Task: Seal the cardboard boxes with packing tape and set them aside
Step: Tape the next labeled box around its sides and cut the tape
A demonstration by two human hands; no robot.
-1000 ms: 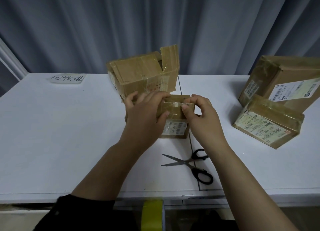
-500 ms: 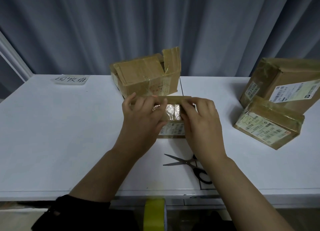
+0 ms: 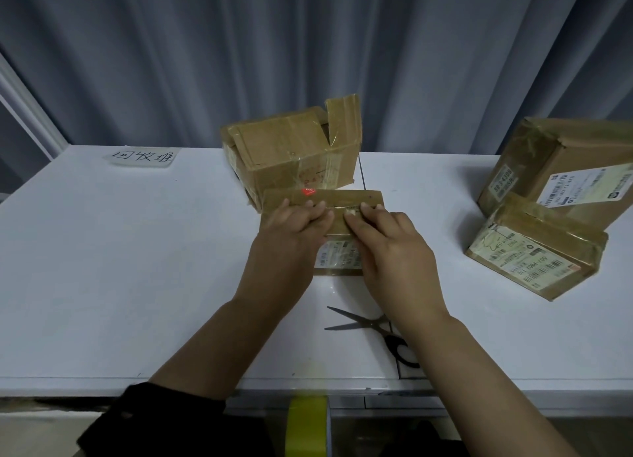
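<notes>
Left grip (image 3: 291,232), right grip (image 3: 388,244) press small box (image 3: 342,197); open box (image 3: 291,148) behind, scissors (image 3: 356,323) near.

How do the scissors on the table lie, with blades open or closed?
Open. The scissors lie flat with their two blades spread apart in a V; the right forearm hides part of the handles.
</notes>
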